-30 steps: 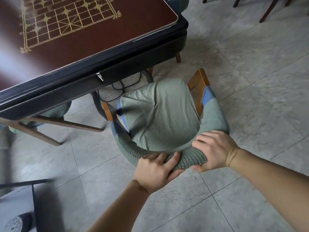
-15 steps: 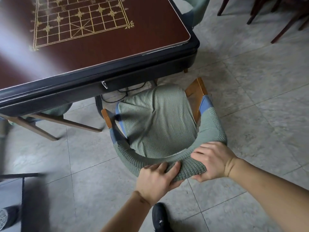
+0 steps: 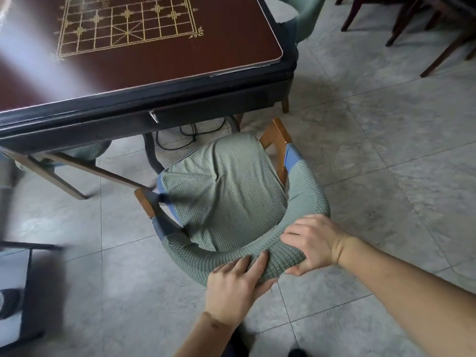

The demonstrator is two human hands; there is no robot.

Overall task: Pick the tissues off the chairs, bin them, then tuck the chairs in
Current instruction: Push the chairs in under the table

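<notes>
A green-covered chair with wooden arm posts and a curved padded backrest stands in front of the dark table, its seat front near the table's edge. No tissue shows on the seat. My left hand grips the backrest from behind, fingers on top and thumb wrapped round it. My right hand grips the backrest just to the right, fingers curled over its top edge.
The table top carries a gold chess-board grid. Another green chair sits tucked under the table at left, one more at the far corner. Dark wooden chair legs stand at top right. A black frame is at lower left. Cables lie under the table.
The view has shifted so that the table and chair sit further right and lower in frame. Both hands keep their grip on the backrest, and the chair's seat front has come closer to the table.
</notes>
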